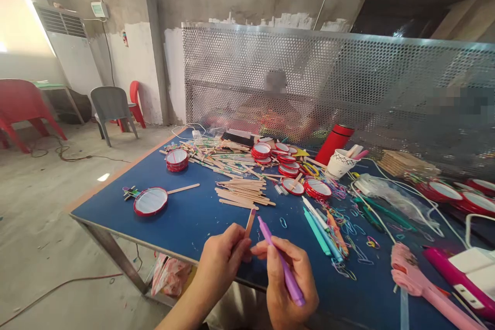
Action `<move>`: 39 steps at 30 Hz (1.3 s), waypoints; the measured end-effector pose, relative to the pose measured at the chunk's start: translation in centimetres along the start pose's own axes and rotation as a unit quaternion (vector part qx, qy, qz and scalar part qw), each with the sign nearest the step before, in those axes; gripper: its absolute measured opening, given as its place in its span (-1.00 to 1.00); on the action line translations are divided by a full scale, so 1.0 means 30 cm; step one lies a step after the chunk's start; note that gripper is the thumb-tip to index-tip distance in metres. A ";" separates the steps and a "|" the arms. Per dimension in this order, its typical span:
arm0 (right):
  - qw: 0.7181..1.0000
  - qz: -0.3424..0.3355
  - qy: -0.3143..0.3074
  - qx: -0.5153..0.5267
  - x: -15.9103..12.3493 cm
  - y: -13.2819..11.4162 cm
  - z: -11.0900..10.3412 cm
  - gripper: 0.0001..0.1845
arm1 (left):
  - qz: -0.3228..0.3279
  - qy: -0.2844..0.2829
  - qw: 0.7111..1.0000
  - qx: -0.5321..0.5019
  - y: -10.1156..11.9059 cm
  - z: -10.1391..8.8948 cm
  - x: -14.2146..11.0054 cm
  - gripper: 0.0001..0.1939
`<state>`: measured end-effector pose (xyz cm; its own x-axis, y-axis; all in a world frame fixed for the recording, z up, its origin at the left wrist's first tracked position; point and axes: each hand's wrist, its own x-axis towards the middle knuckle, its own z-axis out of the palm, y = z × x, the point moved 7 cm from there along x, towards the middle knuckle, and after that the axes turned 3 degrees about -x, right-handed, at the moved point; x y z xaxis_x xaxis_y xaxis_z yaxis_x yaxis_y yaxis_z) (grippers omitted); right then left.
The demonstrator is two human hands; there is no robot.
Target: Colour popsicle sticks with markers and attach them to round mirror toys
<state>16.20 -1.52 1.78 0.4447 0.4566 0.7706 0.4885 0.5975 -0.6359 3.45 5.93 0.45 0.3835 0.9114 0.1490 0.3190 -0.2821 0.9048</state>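
Observation:
My left hand (222,263) is closed round a wooden craft stick (250,220) with a purple-coloured tip, held upright over the front edge of the blue table (193,221). My right hand (288,281) grips a purple marker (280,258), its tip pointing up and left close to the stick's top. The two hands touch at the fingertips. Just beyond them lies a pile of plain wooden sticks (242,193).
A red-rimmed round toy drum on a stick (150,201) lies at the left. More red drums (288,167), coloured markers (323,229), loose rubber bands (348,227), a white cup (340,163), a red flask (334,142) and a pink glue gun (417,281) crowd the right. A perforated metal screen (348,87) stands behind, with a person beyond it.

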 end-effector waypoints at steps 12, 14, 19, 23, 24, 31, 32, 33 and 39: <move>0.999 -0.020 -0.040 -0.006 0.010 -0.015 0.018 -0.86 | 0.013 0.004 1.000 -0.005 0.004 -0.001 0.000 -0.79; 0.999 -0.015 -0.038 -0.006 0.007 -0.011 0.017 -0.88 | 0.007 0.004 1.000 -0.004 0.005 -0.003 0.000 -0.79; 0.999 -0.008 -0.035 0.007 0.009 -0.012 0.014 -0.88 | 0.007 0.008 1.000 -0.002 0.010 -0.006 0.000 -0.78; 0.999 -0.009 -0.049 -0.009 0.015 -0.018 0.017 -0.90 | 0.020 0.009 1.000 -0.009 0.016 -0.005 0.001 -0.78; 0.999 -0.010 -0.051 -0.013 0.015 -0.018 0.017 -0.90 | 0.020 0.010 1.000 -0.010 0.015 -0.005 0.001 -0.78; 0.999 -0.002 -0.042 0.004 0.013 -0.019 0.017 -0.89 | 0.021 0.016 1.000 -0.001 0.011 -0.009 -0.001 -0.79; 0.999 -0.006 -0.046 0.002 0.014 -0.022 0.019 -0.89 | 0.022 0.015 1.000 -0.002 0.012 -0.009 -0.001 -0.79; 0.999 -0.009 -0.050 -0.002 0.015 -0.023 0.020 -0.89 | 0.022 0.014 1.000 -0.003 0.013 -0.009 -0.001 -0.79; 0.998 -0.020 -0.046 -0.033 0.010 -0.019 0.013 -0.90 | 0.022 0.011 1.000 -0.008 0.012 -0.007 -0.001 -0.79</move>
<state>15.77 -1.48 2.40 0.3544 0.4934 0.7944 0.5536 0.5739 -0.6034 3.37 5.88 0.84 0.3768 0.9050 0.1975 0.2892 -0.3175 0.9031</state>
